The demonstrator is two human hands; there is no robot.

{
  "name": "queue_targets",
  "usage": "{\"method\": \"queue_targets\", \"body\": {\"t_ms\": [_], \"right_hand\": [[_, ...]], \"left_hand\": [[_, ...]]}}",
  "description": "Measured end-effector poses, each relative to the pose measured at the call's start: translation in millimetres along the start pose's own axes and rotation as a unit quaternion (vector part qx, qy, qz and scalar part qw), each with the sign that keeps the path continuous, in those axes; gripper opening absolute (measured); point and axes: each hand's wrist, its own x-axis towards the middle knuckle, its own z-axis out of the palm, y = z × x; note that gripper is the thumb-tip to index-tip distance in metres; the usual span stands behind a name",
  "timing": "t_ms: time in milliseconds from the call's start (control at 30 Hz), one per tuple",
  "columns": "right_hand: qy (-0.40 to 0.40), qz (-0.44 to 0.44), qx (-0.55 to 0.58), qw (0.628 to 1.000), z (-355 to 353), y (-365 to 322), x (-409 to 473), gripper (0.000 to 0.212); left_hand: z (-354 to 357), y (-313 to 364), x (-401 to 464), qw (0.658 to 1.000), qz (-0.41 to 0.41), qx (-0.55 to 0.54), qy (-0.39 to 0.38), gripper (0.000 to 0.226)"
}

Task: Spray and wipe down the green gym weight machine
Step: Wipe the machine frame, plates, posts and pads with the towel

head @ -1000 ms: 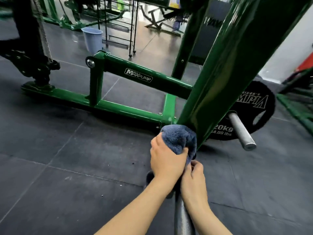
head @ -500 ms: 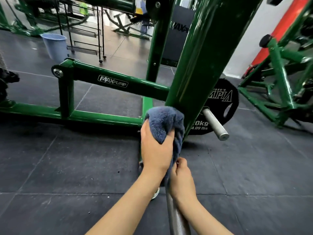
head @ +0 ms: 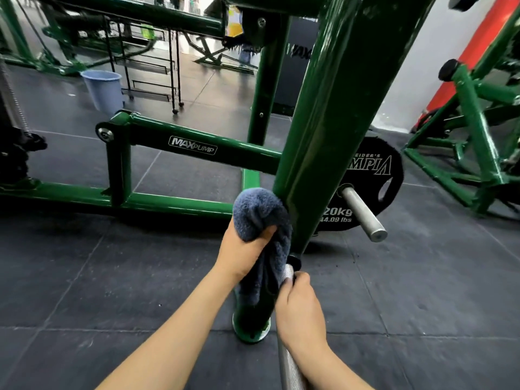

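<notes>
Since the earlier frame, left hand [head: 242, 249] is riding higher on the slanted glossy green steel arm [head: 323, 136] of the weight machine, carrying the bunched blue-grey terry cloth [head: 257, 213] upward. Fingers and thumb are curling round the cloth's upper wad, pressing it against the arm's near edge; the loose tail is hanging down. Right hand [head: 301, 308] is wrapping round the knurled silver metal handle [head: 289, 370] below, probably steadying the arm so it is not swinging under wiping pressure. Lower frame bar is reading "MAXPUMP" [head: 192, 145]. Black round weight plate [head: 374, 175], behind the arm, is showing "20kg", "44.09 lbs", and partly hidden lettering ending "MPIA". No spray bottle is showing.
</notes>
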Motion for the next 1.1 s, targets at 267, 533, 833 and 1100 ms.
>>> {"method": "queue_targets", "body": {"t_ms": [267, 533, 833, 1100], "right_hand": [[-0.022, 0.016, -0.031, 0.999, 3, 1, -2, 0.019], [0.033, -0.055, -0.101, 0.993, 12, 9, 1, 0.045], [0.088, -0.226, -0.118, 0.963, 17, 14, 4, 0.059], [0.058, -0.232, -0.092, 0.967, 17, 14, 0, 0.069]], "left_hand": [[1, 82, -18, 0.996, 0.089, 0.019, 0.011, 0.021], [13, 183, 26, 0.979, 0.192, -0.017, 0.065, 0.067], [2, 36, -14, 0.997, -0.019, 0.071, 0.01, 0.028], [-4, -4, -20, 0.981, -0.099, 0.165, -0.005, 0.023]]}}
